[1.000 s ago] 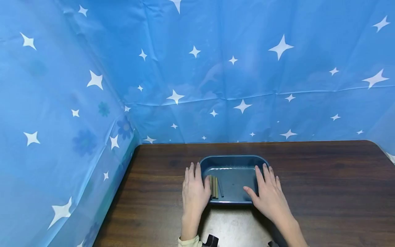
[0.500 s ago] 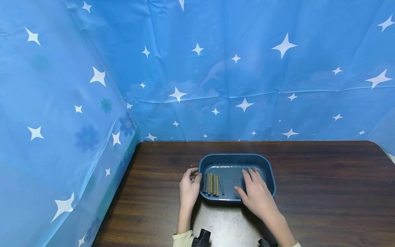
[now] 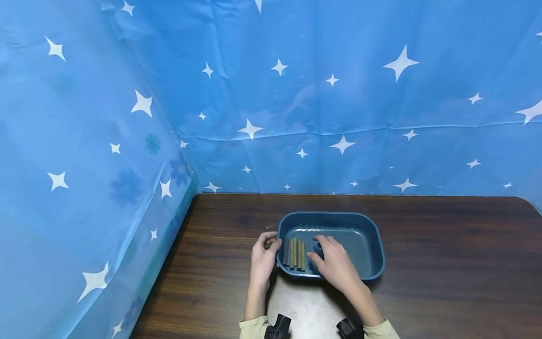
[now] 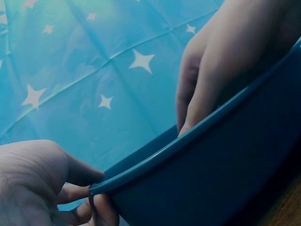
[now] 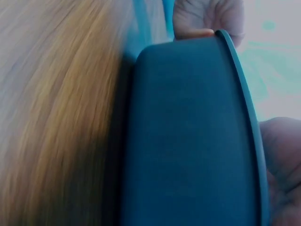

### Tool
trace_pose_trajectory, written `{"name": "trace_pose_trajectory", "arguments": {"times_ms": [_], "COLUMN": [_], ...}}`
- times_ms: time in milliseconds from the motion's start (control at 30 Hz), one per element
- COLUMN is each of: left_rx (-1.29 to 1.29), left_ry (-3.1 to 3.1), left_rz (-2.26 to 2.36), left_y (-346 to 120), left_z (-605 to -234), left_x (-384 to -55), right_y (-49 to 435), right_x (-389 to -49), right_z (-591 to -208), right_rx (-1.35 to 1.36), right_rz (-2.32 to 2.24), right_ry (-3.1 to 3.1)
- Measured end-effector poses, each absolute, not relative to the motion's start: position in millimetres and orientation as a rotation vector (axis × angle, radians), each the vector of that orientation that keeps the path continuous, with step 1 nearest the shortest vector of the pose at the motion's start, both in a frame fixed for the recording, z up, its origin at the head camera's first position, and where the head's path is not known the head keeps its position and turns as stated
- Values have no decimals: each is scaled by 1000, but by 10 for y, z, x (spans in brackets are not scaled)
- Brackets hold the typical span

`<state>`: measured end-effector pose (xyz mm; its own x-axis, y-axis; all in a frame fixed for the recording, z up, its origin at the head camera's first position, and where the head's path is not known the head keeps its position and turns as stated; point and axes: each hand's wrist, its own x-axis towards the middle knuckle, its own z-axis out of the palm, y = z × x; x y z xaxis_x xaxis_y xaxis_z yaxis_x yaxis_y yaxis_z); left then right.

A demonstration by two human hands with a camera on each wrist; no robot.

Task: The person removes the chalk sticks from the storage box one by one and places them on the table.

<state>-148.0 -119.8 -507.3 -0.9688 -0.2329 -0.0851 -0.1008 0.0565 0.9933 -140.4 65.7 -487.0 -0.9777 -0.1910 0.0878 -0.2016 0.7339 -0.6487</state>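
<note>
Glossy, round-cornered basin, rim pinched by left hand; slim straight sticks inside, beside right hand, thumb and fingers apart.

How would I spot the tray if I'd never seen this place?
Find the starry blue curtain, then the brown table in front of it. On the table sits the tray, an oblong with rounded corners, its left end pinched by the left hand while the right hand reaches inside. Unlike the curtain, it is plain dark blue, with raised walls and a row of sticks inside.
</note>
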Motion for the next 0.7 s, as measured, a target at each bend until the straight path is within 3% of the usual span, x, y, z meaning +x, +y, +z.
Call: {"name": "trace_pose_trajectory", "arguments": {"times_ms": [700], "left_rx": [389], "left_ry": [-2162], "left_rz": [-2172], "left_y": [-1212], "left_z": [-5144], "left_x": [-1505], "right_y": [356], "right_x": [-1660], "right_z": [-4940], "right_rx": [365], "right_rz": [1137], "right_ry": [-3017]}}
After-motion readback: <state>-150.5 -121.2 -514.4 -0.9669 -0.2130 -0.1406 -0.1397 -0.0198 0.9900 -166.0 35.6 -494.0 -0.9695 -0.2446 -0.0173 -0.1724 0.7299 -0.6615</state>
